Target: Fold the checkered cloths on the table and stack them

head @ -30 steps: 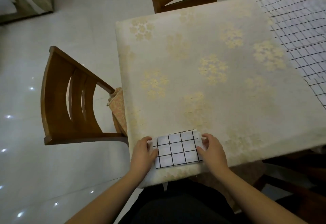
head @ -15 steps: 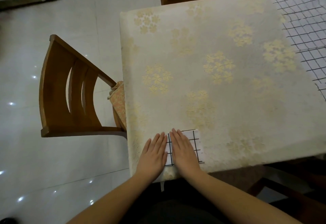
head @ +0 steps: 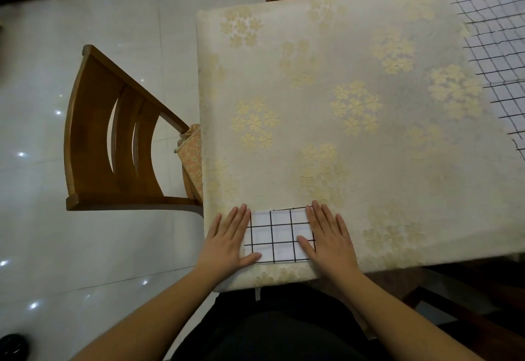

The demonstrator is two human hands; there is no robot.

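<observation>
The folded cloth is white with a thin black grid — so is the spread cloth at the far right. The bench wears a cream cover patterned with pale gold flower clusters. The chair is warm brown wood — its cushion orange-pink with small pale motifs. The floor is glossy white tile.

I see the folded checkered cloth lying flat at the near edge of the table. My left hand presses flat on the cloth's left side, fingers straight, thumb on its near left corner. My right hand lies flat on the cloth's right side, fingers straight, thumb on the cloth. Well apart from the folded cloth, at the table's far right, a larger checkered cloth lies spread and rumpled. A wooden chair stands left of the table.
</observation>
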